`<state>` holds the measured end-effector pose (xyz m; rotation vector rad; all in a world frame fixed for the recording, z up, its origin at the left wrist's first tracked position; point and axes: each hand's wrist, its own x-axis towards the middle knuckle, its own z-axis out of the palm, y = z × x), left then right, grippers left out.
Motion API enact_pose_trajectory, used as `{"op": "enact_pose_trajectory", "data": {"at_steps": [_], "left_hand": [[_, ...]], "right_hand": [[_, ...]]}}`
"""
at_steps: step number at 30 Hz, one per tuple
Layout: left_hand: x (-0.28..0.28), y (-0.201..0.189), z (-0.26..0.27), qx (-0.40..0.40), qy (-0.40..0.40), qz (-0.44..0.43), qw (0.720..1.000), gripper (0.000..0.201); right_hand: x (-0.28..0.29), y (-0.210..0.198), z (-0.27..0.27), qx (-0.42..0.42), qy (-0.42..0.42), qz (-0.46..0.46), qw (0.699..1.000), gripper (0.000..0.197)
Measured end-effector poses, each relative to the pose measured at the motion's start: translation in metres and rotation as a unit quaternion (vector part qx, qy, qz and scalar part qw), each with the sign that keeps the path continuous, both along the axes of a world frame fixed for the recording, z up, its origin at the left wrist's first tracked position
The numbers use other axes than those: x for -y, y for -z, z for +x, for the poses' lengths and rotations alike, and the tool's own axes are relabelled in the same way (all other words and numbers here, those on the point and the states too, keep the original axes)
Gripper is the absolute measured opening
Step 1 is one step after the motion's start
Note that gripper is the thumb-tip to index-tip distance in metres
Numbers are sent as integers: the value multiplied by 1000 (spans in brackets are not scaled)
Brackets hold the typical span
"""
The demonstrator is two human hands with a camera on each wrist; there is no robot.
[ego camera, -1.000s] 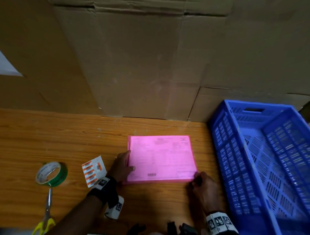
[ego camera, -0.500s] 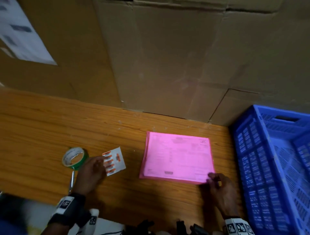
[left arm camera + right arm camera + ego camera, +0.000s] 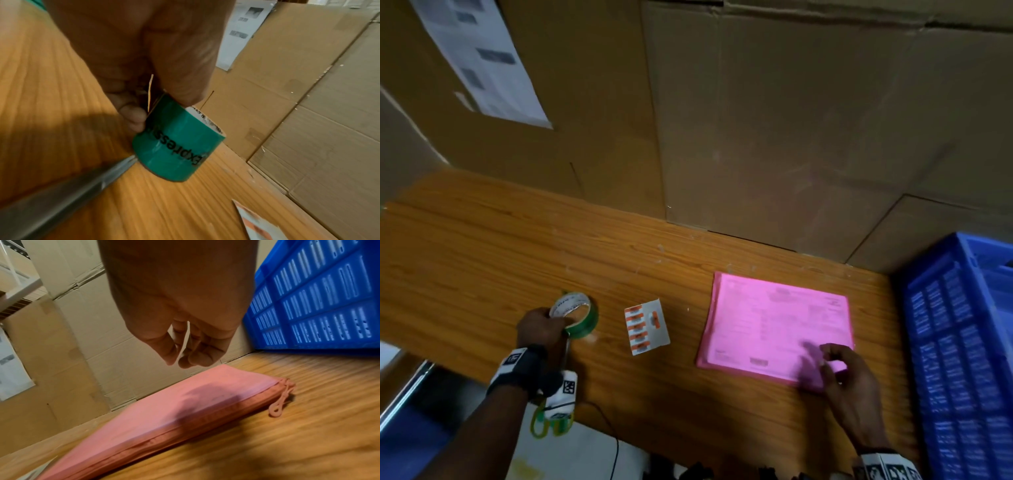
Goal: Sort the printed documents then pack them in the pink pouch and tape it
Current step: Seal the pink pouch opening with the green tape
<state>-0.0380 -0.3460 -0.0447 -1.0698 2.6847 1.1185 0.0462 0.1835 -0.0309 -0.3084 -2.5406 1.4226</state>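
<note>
While lying flat on the wooden table [image 3: 482,257], right of centre and just beside the blue crate [image 3: 962,342]: pink pouch [image 3: 777,329], zip edge toward the near side, zip pull [image 3: 279,404] at the near right corner. Printed documents [image 3: 784,318] inside, lines of print faintly visible through the pink cover.

Over that near right corner: right hand [image 3: 849,387], raised clear of the pouch in the wrist view, fingers loosely curled, thumb close to the fingertips. Between thumb and fingers, a thin pale strip [image 3: 183,344]; pinched or merely lying there, impossible to tell.

Far to the left: left hand [image 3: 541,327], fingers and thumb curled round the green tape roll [image 3: 577,315], gripping its near side. Roll tilted, lower edge at or just above the wood; not clear which. Just beside it on the near side, scissors [image 3: 72,186], blades pointing at the roll, yellow-green handles toward the table's near edge.

Between roll and pouch, apart from both: small white card with orange labels [image 3: 647,327].

Along the far side: cardboard boxes [image 3: 791,137], with a printed sheet [image 3: 482,61] stuck on at the left.
</note>
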Motion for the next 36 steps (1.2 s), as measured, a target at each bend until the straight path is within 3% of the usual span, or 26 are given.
{"op": "enact_pose_trajectory", "data": {"at_steps": [3,8,11,14,18,21,23,25,28,31,32,36], "left_hand": [[-2,-20,-4,-44,28,-8,999,34],[-29,-71,0,-140,87,24,986,29],[-68,-88,9,-185,150,129,963,32],[-123,-85,19,-200,241,222,923,36],[-205,-70,31,-203,309,233,899,34],[-254,-60,36,-239,351,214,880,41],[-276,-59,41,-215,343,272,873,46],[-290,-62,49,-158,361,362,845,45],[-292,-58,52,-84,410,418,806,51],[-294,-54,50,-8,418,489,765,46],[-298,-53,51,3,411,499,763,40],[-311,-34,51,-55,409,399,819,29]], "right_hand": [[-2,6,2,-9,-8,2,1000,39],[5,-1,9,-7,-4,-32,999,45],[22,-14,6,35,-41,-76,996,33],[52,-39,5,76,-135,-147,977,9],[71,-64,5,132,-224,-259,930,40],[66,-68,11,124,-235,-293,919,51],[58,-67,16,102,-206,-303,925,45],[47,-63,23,85,-186,-305,930,33],[31,-58,35,66,-170,-283,942,18],[14,-49,47,46,-148,-283,947,26],[9,-47,51,46,-144,-279,948,32],[0,-40,63,71,-142,-295,942,32]]}}
